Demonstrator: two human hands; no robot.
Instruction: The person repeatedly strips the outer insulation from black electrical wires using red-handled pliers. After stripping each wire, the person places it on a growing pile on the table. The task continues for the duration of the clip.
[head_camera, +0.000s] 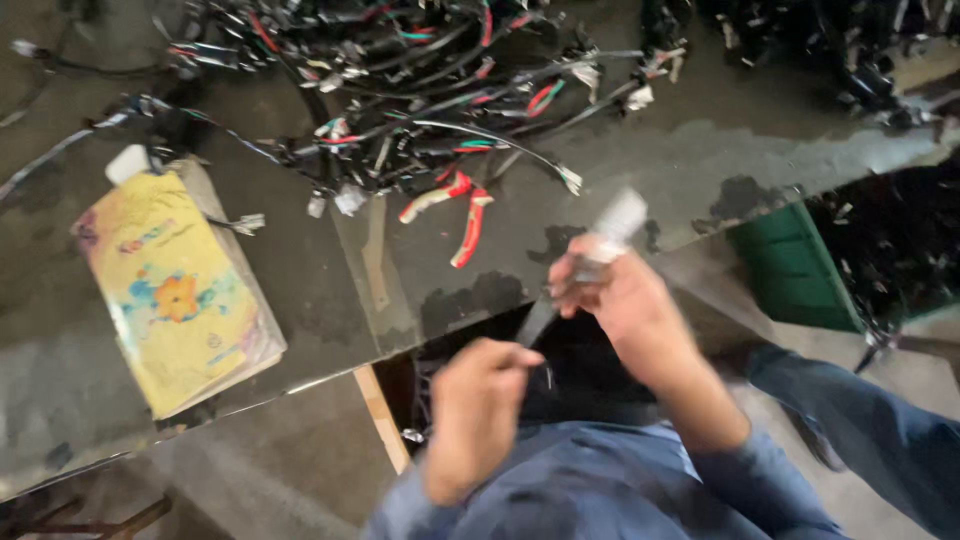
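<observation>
My right hand (612, 296) is closed around a grey-white connector with a bundled cable (618, 222) that sticks up past my fingers. My left hand (478, 402) pinches the lower, dark end of the same cable (537, 322) just below the table edge. Both hands are blurred by motion. A pair of red-handled pliers (455, 213) lies on the dark table (330, 300), a little beyond my hands. Behind the pliers sprawls a big tangle of black wire harnesses (420, 90) with red and green leads and white plugs.
A worn yellow notebook (175, 290) with a flower picture lies at the left on the table. A green bin (795, 265) stands to the right below the table edge, beside more dark wiring (890, 240). A wooden strip (380, 415) shows under the table.
</observation>
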